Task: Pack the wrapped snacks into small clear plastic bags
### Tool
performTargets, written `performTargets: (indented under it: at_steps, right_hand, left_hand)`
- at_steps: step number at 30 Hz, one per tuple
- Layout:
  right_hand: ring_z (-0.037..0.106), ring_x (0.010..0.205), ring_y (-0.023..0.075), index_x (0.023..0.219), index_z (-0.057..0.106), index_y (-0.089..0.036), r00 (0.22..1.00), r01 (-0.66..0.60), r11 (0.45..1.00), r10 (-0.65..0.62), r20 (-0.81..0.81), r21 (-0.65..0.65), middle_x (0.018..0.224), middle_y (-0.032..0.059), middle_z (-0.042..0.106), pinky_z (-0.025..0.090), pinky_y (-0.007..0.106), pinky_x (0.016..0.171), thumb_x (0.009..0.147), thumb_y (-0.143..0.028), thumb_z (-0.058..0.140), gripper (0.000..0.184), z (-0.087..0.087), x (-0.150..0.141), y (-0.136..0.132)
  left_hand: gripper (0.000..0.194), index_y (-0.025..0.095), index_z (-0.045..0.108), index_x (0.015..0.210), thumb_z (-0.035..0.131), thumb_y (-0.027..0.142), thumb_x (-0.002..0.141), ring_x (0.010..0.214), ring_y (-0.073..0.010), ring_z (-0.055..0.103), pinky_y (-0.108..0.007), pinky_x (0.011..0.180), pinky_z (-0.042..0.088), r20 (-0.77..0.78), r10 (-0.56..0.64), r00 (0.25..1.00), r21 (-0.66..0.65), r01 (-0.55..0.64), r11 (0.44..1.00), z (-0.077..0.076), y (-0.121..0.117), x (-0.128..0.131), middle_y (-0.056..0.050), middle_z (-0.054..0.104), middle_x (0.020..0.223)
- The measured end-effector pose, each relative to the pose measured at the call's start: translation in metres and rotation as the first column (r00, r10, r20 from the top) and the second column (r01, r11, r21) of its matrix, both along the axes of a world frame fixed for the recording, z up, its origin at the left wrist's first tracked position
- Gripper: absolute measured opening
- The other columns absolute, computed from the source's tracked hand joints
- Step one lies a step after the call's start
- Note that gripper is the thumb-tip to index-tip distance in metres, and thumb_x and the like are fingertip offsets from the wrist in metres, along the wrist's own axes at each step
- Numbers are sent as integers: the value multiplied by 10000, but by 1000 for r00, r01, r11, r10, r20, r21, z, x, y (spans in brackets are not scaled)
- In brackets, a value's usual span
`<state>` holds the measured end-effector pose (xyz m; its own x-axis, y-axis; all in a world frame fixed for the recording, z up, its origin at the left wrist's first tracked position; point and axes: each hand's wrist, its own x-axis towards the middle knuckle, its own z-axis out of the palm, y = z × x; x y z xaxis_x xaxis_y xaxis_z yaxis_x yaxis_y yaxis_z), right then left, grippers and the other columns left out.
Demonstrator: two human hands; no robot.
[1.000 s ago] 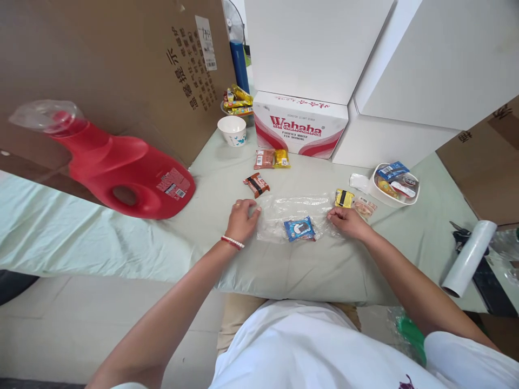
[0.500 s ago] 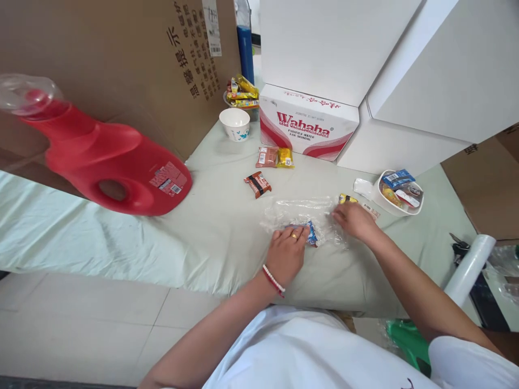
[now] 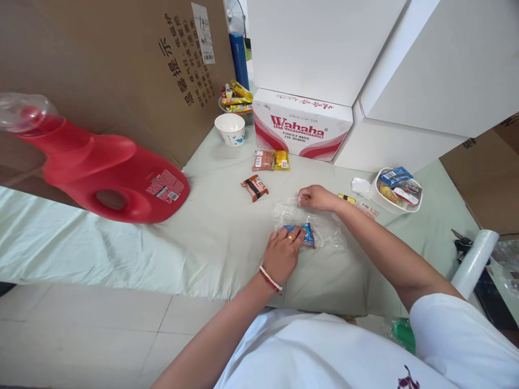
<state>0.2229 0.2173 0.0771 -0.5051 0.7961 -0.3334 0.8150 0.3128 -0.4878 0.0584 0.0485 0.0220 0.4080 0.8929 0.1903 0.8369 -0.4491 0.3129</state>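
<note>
My left hand (image 3: 283,253), wearing a ring and a bead bracelet, holds a blue snack packet (image 3: 308,235) against the cloth with its fingers laid over it. The packet lies on a crumpled sheet of clear plastic film (image 3: 330,229). Just beyond it, my right hand (image 3: 317,198) pinches the far edge of the film and lifts it a little. A brown packet with a black band (image 3: 255,188) lies to the left of the film. Partly behind my right forearm are a small yellow packet (image 3: 346,198) and a pale packet (image 3: 368,209).
A red jug (image 3: 121,175) lies at the left before a cardboard box (image 3: 121,70). Farther back are a white bowl (image 3: 230,128), two joined packets (image 3: 271,160) and a Wahaha carton (image 3: 302,127). A white tub (image 3: 390,204) of snacks and a plastic roll (image 3: 475,262) are on the right.
My right hand has moved left to the far edge of the film and draws it up. My left hand stays on the blue packet, more of which shows. The view has shifted slightly.
</note>
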Motion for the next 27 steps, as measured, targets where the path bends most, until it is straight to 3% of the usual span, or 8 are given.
performTargets:
  at_steps: [6, 10, 14, 16, 18, 20, 24, 27]
  right_hand:
    - [549, 756, 144, 1011, 718, -178, 929, -179, 975, 212, -304, 132, 872, 27, 586, 433, 244, 729, 935, -204, 551, 186, 14, 14, -64]
    - [552, 783, 164, 1295, 668, -240, 926, -233, 958, 271, -264, 168, 944, 51, 551, 460, 267, 748, 981, -169, 464, 381, -9, 21, -110]
    - [543, 815, 170, 1379, 622, -281, 918, -203, 961, 253, -304, 188, 960, 45, 518, 473, 272, 770, 1001, -158, 442, 436, -35, 25, -125]
    - [539, 812, 164, 1352, 644, -287, 920, -187, 964, 239, -309, 188, 965, 39, 516, 472, 269, 774, 1000, -156, 462, 417, -41, 24, -124]
    - [540, 810, 159, 1317, 669, -287, 924, -182, 966, 231, -305, 182, 969, 37, 518, 472, 267, 779, 990, -141, 481, 404, -42, 23, -122]
    - [544, 817, 155, 1293, 686, -286, 925, -188, 967, 234, -301, 174, 973, 37, 515, 474, 265, 789, 978, -120, 489, 406, -41, 22, -121]
    - [544, 825, 156, 1330, 671, -290, 931, -196, 967, 236, -280, 164, 973, 37, 496, 475, 263, 794, 968, -99, 478, 452, -36, 21, -121]
    - [540, 807, 160, 1469, 550, -296, 943, -177, 972, 213, -256, 156, 1006, 46, 504, 480, 273, 787, 975, -113, 464, 533, -33, 20, -122]
  left_hand:
    - [446, 290, 610, 1389, 396, 188, 1011, 1023, -250, 632, -438, 866, 466, 40, 17, 999, -20, -16, 1000, 0, 1, 1, -69, 660, 1394]
    - [401, 264, 692, 1265, 435, 161, 975, 1009, -236, 679, -420, 858, 520, 206, 61, 977, -100, -41, 994, -10, -1, -11, -79, 731, 1250]
    - [344, 268, 727, 1125, 446, 186, 944, 1131, -212, 663, -409, 945, 553, 512, 160, 844, -134, -106, 985, -25, -6, -23, -65, 687, 1311]
    - [285, 231, 682, 1156, 516, 267, 927, 1001, -202, 685, -401, 908, 565, 590, 344, 730, -195, -285, 939, -27, -3, -23, -96, 675, 1285]
    - [435, 173, 600, 1256, 625, 361, 865, 820, -187, 666, -399, 840, 564, 565, 553, 613, -290, -480, 828, -25, 7, -23, -143, 651, 1270]
    - [562, 143, 577, 1273, 704, 386, 782, 791, -199, 644, -396, 816, 542, 492, 659, 569, -372, -547, 750, -20, 22, -26, -164, 642, 1245]
    - [187, 181, 681, 852, 689, 314, 720, 761, -211, 619, -323, 724, 481, 440, 658, 612, -568, -378, 731, -11, 44, -48, -58, 687, 817]
    - [166, 187, 623, 722, 628, 351, 745, 595, -149, 539, -259, 592, 419, 468, 673, 573, -633, -313, 708, -9, 44, -67, 8, 589, 613]
